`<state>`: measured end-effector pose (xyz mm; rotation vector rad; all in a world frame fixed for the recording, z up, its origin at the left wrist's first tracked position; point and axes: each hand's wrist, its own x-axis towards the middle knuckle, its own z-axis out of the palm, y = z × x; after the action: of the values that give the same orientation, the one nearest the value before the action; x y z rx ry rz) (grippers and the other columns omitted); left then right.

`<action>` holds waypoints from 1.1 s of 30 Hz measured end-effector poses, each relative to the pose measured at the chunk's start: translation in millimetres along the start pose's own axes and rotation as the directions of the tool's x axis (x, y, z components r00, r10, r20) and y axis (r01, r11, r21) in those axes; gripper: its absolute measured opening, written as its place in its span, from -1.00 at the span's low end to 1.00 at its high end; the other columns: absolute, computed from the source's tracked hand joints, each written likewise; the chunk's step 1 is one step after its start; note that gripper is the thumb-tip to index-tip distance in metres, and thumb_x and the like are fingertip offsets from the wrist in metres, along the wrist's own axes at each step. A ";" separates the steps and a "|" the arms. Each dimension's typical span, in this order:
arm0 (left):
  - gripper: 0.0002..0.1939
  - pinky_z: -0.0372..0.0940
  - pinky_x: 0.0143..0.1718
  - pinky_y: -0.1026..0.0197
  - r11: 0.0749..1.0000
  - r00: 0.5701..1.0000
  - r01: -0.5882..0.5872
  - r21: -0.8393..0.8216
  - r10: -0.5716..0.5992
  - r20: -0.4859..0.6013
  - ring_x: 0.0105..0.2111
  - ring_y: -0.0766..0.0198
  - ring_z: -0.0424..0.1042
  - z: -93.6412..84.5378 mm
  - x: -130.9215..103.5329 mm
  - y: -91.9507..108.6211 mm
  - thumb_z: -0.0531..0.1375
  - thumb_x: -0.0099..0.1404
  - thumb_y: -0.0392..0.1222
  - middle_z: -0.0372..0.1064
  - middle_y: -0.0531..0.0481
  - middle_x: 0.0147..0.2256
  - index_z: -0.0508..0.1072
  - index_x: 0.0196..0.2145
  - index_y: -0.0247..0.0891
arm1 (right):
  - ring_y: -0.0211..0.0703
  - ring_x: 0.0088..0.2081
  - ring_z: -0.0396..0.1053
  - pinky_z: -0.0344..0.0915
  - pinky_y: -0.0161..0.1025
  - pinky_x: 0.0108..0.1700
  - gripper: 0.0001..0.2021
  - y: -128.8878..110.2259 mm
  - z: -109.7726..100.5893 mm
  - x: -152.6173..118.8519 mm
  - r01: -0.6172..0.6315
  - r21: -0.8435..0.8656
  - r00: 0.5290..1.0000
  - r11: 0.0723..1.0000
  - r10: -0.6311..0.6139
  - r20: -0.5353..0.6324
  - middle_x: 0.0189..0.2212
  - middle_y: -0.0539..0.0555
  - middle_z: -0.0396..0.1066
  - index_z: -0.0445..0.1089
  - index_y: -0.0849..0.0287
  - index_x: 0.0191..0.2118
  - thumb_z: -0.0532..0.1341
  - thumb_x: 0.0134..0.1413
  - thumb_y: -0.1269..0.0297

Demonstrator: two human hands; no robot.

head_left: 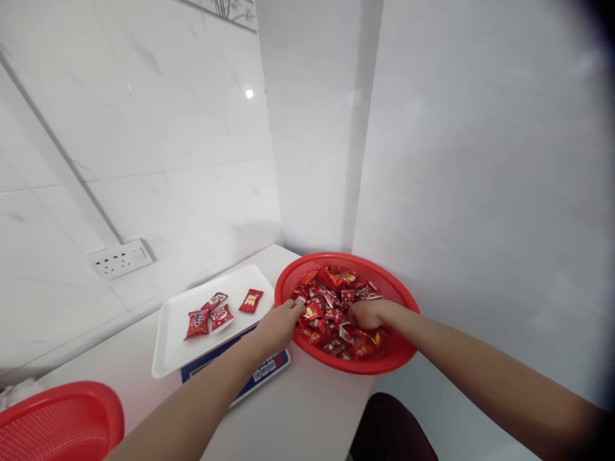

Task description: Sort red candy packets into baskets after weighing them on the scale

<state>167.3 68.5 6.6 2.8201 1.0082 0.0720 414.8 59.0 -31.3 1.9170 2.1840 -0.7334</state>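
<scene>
A round red plastic basket (pixel 408 301) holds a heap of small red wrapped candies (pixel 331 298). My left hand (pixel 283 323) reaches over the basket's left rim, its fingers closed around a wrapped candy at the edge of the heap. Inside the basket, my right hand (pixel 368 314) is pushed down among the candies; its fingertips are hidden there. To the left, a white tray (pixel 168 342) rests on a blue scale (pixel 264 371). Several red packets (pixel 221 317) lie grouped on the tray, and a single red packet (pixel 251 300) lies apart, nearer the basket.
A second red basket (pixel 62 422) stands at the lower left, partly out of view. The white table (pixel 288 416) meets a tiled wall bearing a power socket (pixel 122 258) and a grey-white panel on the right. Something dark, perhaps a stool (pixel 394 429), is below the table edge.
</scene>
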 end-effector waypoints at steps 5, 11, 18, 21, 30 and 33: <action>-0.61 0.22 -0.29 0.21 0.999 0.999 0.032 0.016 -0.032 -0.011 -0.26 0.17 0.37 3.0 0.3 0.1 -0.10 0.16 -0.43 0.27 -0.09 -0.20 0.21 -0.08 -0.17 | -0.18 -0.48 0.36 0.23 -0.29 -0.42 -0.81 -15.4 2.0 -13.4 0.094 0.062 0.982 0.994 -0.103 0.157 -0.60 -0.05 0.40 0.44 0.16 -0.53 0.33 -0.36 0.18; -0.62 0.23 -0.32 0.16 0.995 0.995 0.098 0.030 -0.097 -0.037 -0.24 0.10 0.38 7.7 3.2 1.4 -0.14 0.22 -0.36 0.27 -0.12 -0.20 0.19 -0.03 -0.15 | -0.28 -0.58 0.26 0.13 -0.37 -0.53 -0.73 -23.0 8.5 -21.1 0.126 0.193 0.973 0.973 -0.159 0.169 -0.67 -0.12 0.33 0.46 0.12 -0.54 0.36 -0.63 0.36; -0.56 0.21 -0.24 0.16 0.994 0.994 0.104 0.029 -0.103 -0.040 -0.20 0.13 0.37 7.0 3.6 3.6 -0.13 0.18 -0.44 0.27 -0.12 -0.17 0.18 -0.01 -0.17 | -0.29 -0.56 0.27 0.15 -0.40 -0.55 -0.67 -23.5 7.1 -17.0 0.162 0.511 0.979 0.844 -0.203 0.025 -0.60 -0.11 0.34 0.40 0.15 -0.37 0.27 -0.47 0.49; -0.56 0.20 -0.22 0.16 0.995 0.994 0.100 0.016 -0.099 -0.041 -0.20 0.14 0.36 6.7 3.4 4.0 -0.13 0.19 -0.44 0.27 -0.13 -0.17 0.17 0.01 -0.18 | -0.33 -0.53 0.27 0.19 -0.41 -0.50 -0.69 -26.2 1.4 -12.4 0.208 0.645 0.978 0.735 -0.142 -0.153 -0.58 -0.12 0.31 0.32 0.13 -0.29 0.23 -0.31 0.45; -0.57 -0.05 0.06 -0.05 0.997 0.994 0.077 0.000 -0.076 -0.077 -0.12 0.15 0.31 7.5 2.4 2.4 -0.13 0.20 -0.43 0.28 -0.10 -0.14 0.18 -0.01 -0.15 | -0.36 -0.53 0.24 0.23 -0.37 -0.45 -0.75 -30.4 -8.1 -6.1 0.297 0.825 0.892 0.480 0.169 -0.419 -0.51 -0.08 0.30 0.27 0.12 -0.27 0.21 -0.18 0.42; -0.61 -0.03 0.05 0.02 0.997 0.992 0.075 -0.007 -0.075 -0.103 -0.13 0.18 0.31 9.3 2.8 1.2 -0.16 0.25 -0.38 0.29 -0.08 -0.15 0.19 -0.01 -0.14 | -0.33 -0.47 0.30 0.28 -0.35 -0.41 -0.77 -34.2 -5.2 -11.1 0.303 0.863 0.896 0.404 0.186 -0.402 -0.45 -0.04 0.35 0.28 0.13 -0.28 0.21 -0.18 0.42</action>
<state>171.1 68.3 -2.4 2.7973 1.1339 0.2136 385.0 49.2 -13.2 2.6935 2.2786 -2.0897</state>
